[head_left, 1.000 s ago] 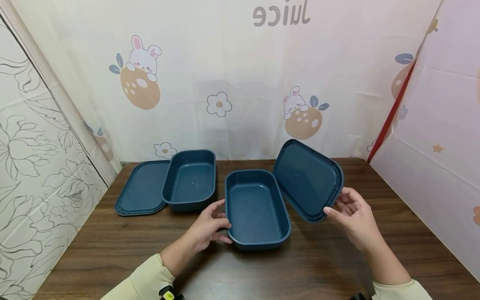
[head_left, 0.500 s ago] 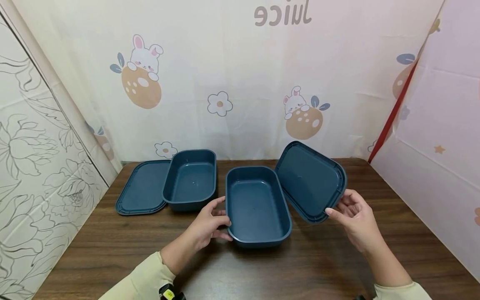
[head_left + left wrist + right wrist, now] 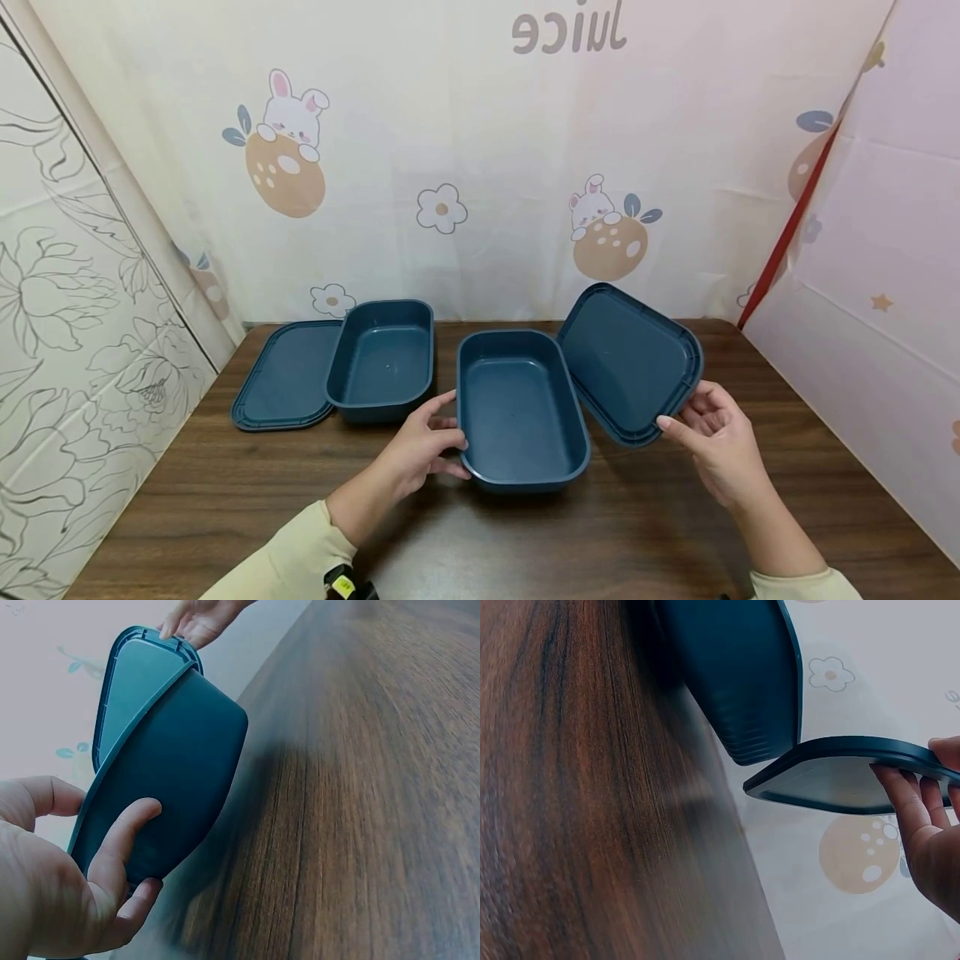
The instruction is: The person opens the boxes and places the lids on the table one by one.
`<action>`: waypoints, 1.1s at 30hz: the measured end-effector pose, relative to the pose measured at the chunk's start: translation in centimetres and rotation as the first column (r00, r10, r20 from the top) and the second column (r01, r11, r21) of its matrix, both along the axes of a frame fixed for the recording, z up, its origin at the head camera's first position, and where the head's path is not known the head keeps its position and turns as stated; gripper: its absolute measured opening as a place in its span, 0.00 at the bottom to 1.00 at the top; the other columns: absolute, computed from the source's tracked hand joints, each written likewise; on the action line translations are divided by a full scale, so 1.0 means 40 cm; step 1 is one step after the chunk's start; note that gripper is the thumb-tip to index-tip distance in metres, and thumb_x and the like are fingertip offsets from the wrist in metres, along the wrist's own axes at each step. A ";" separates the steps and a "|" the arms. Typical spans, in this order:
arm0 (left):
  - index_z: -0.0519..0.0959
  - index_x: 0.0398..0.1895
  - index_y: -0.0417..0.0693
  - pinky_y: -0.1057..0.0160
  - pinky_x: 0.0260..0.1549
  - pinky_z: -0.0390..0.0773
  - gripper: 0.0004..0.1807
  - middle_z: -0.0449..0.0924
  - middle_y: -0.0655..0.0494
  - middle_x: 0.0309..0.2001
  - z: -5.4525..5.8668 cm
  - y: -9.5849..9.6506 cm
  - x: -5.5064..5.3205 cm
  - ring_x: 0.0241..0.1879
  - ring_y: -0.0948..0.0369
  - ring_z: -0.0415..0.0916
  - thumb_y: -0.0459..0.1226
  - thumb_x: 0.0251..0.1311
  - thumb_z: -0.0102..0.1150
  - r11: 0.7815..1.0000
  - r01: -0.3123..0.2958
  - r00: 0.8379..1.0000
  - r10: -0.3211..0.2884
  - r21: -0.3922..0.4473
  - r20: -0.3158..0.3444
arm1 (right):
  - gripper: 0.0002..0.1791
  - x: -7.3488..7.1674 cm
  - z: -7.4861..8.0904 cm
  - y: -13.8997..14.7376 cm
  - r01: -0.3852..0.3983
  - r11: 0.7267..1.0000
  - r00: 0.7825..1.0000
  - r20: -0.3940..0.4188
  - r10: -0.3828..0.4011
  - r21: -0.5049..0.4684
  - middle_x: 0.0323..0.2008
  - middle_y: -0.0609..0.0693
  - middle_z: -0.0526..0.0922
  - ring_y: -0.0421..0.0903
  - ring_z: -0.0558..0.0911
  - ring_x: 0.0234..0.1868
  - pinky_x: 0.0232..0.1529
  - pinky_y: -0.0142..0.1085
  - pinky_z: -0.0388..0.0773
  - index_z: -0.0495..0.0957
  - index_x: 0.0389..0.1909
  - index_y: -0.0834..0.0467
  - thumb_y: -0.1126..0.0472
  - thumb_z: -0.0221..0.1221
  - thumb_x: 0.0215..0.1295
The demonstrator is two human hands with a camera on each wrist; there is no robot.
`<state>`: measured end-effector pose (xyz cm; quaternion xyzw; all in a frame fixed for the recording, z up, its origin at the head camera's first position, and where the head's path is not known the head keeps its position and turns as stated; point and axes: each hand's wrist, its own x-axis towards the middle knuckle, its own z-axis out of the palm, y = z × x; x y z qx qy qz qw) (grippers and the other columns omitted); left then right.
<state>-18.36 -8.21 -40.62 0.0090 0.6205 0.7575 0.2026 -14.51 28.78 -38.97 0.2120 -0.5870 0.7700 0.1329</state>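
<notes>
My left hand [image 3: 420, 448] grips a deep blue rectangular food container [image 3: 521, 417] by its left side, thumb at the rim and fingers against the outer wall. In the left wrist view the container [image 3: 187, 757] is tilted and held above the tabletop. With thumb on one face and fingers behind, my right hand [image 3: 716, 442] pinches the near right corner of a matching lid [image 3: 630, 367]. That lid slants beside the container's right rim. Seen from the right wrist, the lid's edge [image 3: 840, 746] lies close to the container [image 3: 735, 667]; whether they touch I cannot tell.
A second blue container [image 3: 386, 362] stands at the back left of the brown wooden table [image 3: 510, 550], partly over another flat lid [image 3: 288, 375]. Behind the table hangs a printed curtain [image 3: 495, 258]; a flower-patterned panel [image 3: 97, 350] borders the left side.
Both hands have shifted slightly to the right, carrying the container and the lid. The container has also risen a little. The second container and its lid have stayed put.
</notes>
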 end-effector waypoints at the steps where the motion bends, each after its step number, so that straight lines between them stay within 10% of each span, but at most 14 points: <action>1: 0.56 0.75 0.46 0.52 0.26 0.84 0.46 0.63 0.31 0.59 0.000 0.001 0.000 0.32 0.50 0.79 0.20 0.49 0.55 1.000 0.002 1.000 -0.002 0.000 -0.001 | 0.26 0.000 0.000 0.001 0.000 1.000 1.000 -0.003 0.000 -0.003 0.51 0.57 0.78 0.46 0.80 0.52 0.46 0.35 0.81 0.66 0.58 0.72 0.89 0.49 0.59; 33: 0.58 0.75 0.49 0.53 0.24 0.84 0.46 0.64 0.32 0.58 -0.001 0.086 -0.036 0.33 0.51 0.78 0.20 0.49 0.55 0.998 0.013 1.000 -0.013 0.060 0.000 | 0.24 -0.009 -0.012 0.027 0.078 0.983 0.997 0.041 -0.072 -0.167 0.43 0.56 0.80 0.45 0.82 0.40 0.38 0.36 0.84 0.68 0.54 0.68 0.88 0.48 0.59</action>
